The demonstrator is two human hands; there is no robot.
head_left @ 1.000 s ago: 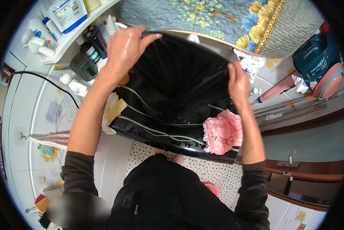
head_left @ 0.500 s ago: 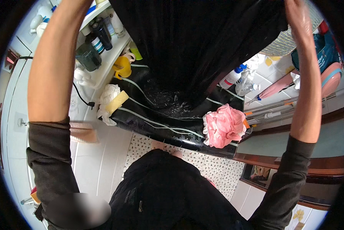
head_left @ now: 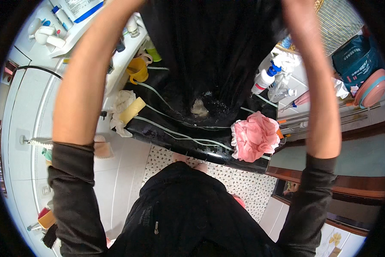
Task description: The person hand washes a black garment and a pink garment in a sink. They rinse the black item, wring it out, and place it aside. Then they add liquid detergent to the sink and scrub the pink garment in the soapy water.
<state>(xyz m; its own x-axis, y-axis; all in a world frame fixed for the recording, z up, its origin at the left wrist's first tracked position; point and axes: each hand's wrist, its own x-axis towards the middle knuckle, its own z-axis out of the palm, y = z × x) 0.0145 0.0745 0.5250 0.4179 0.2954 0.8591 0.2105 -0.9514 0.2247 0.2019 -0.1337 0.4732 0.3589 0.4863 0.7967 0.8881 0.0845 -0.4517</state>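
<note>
A large black cloth (head_left: 214,47), wet-looking, hangs from the top of the view, held up between my raised arms. My right hand (head_left: 298,15), blurred by motion, closes on its upper right edge. My left forearm reaches up to the cloth's upper left edge; the hand itself is cut off by the top of the view. The cloth's lower end rests in water in a black basin (head_left: 179,150) with pale curved stripes. A pale greyish patch shows in the water there. On the basin's right front corner lies a bunched pink cloth (head_left: 256,137) with white trim.
At the basin's left lie a yellow bar (head_left: 132,110) on crumpled white stuff and a yellow cup (head_left: 137,70). A white shelf (head_left: 128,58) with bottles runs behind my left arm. Right of the basin stand a blue-topped white bottle (head_left: 264,79), a dark teal bag (head_left: 354,60) and a pink basin (head_left: 371,89).
Both my arms have moved inward, bringing the sides of the black cloth closer together. The pale patch in the water has come into sight. The pink cloth stays on the corner.
</note>
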